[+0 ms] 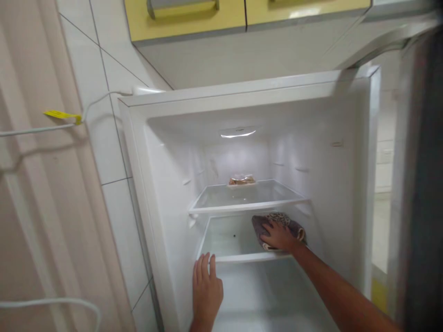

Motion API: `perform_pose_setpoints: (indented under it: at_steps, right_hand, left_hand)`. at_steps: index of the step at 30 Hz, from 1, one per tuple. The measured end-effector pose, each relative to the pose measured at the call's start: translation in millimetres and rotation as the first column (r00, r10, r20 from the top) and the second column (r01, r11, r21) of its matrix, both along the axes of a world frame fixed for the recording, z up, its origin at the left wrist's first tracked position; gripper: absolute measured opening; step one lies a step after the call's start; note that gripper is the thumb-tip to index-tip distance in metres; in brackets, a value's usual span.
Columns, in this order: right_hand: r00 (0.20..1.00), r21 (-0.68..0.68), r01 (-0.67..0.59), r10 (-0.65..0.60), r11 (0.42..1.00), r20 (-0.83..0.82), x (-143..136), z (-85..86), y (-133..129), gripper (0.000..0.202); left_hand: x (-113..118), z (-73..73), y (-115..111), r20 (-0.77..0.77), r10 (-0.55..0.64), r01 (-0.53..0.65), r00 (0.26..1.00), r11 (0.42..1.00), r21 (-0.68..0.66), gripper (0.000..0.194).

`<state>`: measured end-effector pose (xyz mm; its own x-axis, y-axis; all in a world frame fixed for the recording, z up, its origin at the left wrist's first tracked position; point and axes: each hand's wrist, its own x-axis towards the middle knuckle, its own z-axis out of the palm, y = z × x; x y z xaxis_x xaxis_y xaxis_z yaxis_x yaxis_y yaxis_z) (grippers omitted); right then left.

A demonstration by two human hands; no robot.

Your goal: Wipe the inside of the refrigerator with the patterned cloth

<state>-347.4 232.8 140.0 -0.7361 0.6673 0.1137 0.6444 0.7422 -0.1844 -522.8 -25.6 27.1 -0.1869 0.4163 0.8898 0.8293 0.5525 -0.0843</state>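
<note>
The cloth [258, 226] is on the right side of the lower shelf [221, 235] in the open fridge [166, 184]. The right hand [279, 236] lies on top of it, open, with its fingers spread and a little bent. They press on the cloth but are not closed around it. The left hand [207, 290] is open too, fingers up, near the front left corner of that shelf. I cannot tell if its tips touch the edge. The cloth looks folded or bunched, dark, with a spotted part at the back. It should be light and soft, bend easily and not break. The shelf looks smooth, so the cloth should slide well under a flat hand. A good hold is the thick middle, with the palm down, so no loose edge hangs out. Its long way runs on a slant, from the back left to the front right, and the end with a pale edge points to the right wall. Above it, a small food pack [242, 180] sits at the back of the upper shelf [224, 198].
</note>
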Motion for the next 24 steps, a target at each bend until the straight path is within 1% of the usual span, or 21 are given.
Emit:
perform_pose_setpoints:
  at_steps: [3, 5, 9, 12, 15, 17, 19, 22, 24]
  right_hand:
    - [1.000, -0.051, 0.012, -0.012, 0.999, -0.004, 18.3, 5.6, -21.3, 0.069]
    - [1.000, -0.073, 0.022, -0.023, 0.997, -0.012, 28.8, 6.0, -34.7, 0.070]
    - [0.999, -0.085, 0.037, -0.040, 0.996, -0.036, 46.0, -0.3, -56.9, 0.071]
    - [0.998, -0.084, 0.038, -0.042, 0.996, -0.055, 52.6, -5.2, -63.8, 0.070]
    - [0.997, -0.094, 0.030, -0.036, 0.995, -0.061, 50.7, -5.9, -57.5, 0.069]
    - [0.998, -0.101, 0.025, -0.031, 0.995, -0.059, 45.2, -4.9, -47.2, 0.072]
    - [0.998, -0.101, 0.017, -0.023, 0.995, -0.056, 37.2, -4.3, -35.0, 0.075]
    - [0.998, -0.084, 0.016, -0.021, 0.996, -0.057, 23.3, -6.1, -18.4, 0.075]
    - [0.998, -0.064, 0.027, -0.031, 0.998, -0.062, 13.8, -8.5, -9.2, 0.073]
  left_hand:
    - [1.9, 5.3, -4.5, 0.009, -0.020, 0.020, 1.000, 0.999, -0.029, 0.057]
    - [2.1, 7.6, -7.4, 0.012, -0.029, 0.029, 1.000, 0.998, -0.055, 0.059]
    - [0.2, 8.7, -10.7, 0.039, -0.038, 0.041, 0.999, 0.996, -0.082, 0.062]
    - [-2.2, 7.3, -10.0, 0.042, -0.035, 0.038, 0.999, 0.996, -0.085, 0.064]
    - [-3.8, 5.6, -7.5, 0.017, -0.048, 0.049, 0.999, 0.997, -0.062, 0.070]
    - [-4.0, 5.1, -5.4, -0.009, -0.049, 0.048, 0.999, 0.998, -0.031, 0.077]
    - [-4.3, 5.2, -3.3, -0.050, -0.025, 0.025, 0.998, 1.000, -0.009, 0.082]
    - [-5.8, 5.5, -0.3, -0.126, 0.016, -0.016, 0.992, 1.000, 0.001, 0.084]
    - [-7.6, 5.0, 1.7, -0.160, 0.024, -0.022, 0.987, 1.000, 0.011, 0.084]
